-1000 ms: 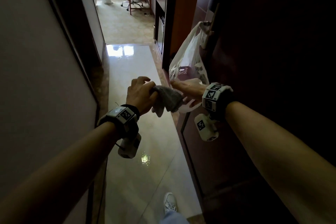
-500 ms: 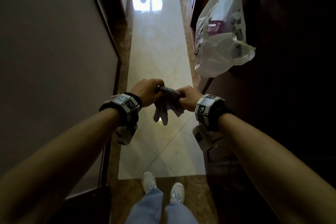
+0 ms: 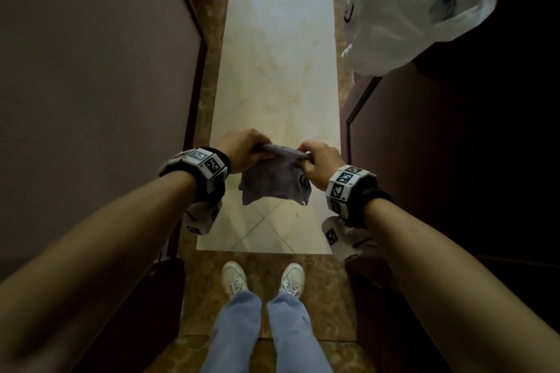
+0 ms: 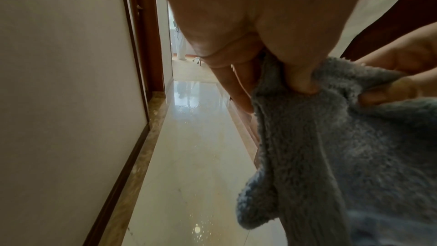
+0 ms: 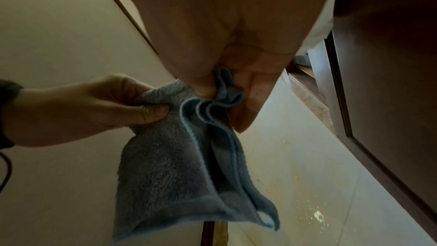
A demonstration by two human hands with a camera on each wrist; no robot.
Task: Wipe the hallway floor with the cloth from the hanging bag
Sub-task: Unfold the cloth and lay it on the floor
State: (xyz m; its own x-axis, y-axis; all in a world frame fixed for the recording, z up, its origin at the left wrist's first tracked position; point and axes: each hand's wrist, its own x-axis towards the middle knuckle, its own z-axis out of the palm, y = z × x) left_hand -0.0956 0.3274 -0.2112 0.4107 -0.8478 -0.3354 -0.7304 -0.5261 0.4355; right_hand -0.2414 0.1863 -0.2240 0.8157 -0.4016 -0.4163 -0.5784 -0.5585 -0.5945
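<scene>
A grey-blue fleecy cloth (image 3: 274, 182) hangs folded between my two hands above the pale glossy hallway floor (image 3: 278, 70). My left hand (image 3: 245, 148) pinches its upper left corner, and my right hand (image 3: 318, 160) pinches the upper right corner. In the left wrist view the cloth (image 4: 331, 147) drapes down from my thumb and fingers (image 4: 300, 81). The right wrist view shows the cloth (image 5: 184, 166) with bunched folds at my right fingers (image 5: 246, 100), and the left hand (image 5: 94, 108) gripping its other edge. The white plastic bag (image 3: 415, 9) hangs on the dark door at upper right.
A grey wall (image 3: 91, 70) with a dark baseboard closes the left side. The dark wooden door (image 3: 469, 160) lines the right. My feet in white shoes (image 3: 233, 278) stand on a brown marble threshold (image 3: 263, 260). The narrow floor runs ahead to a lit room.
My hands drew the cloth away from the bag, lowered it in front of me and spread it wider between them. My view tilted down toward the floor and my feet.
</scene>
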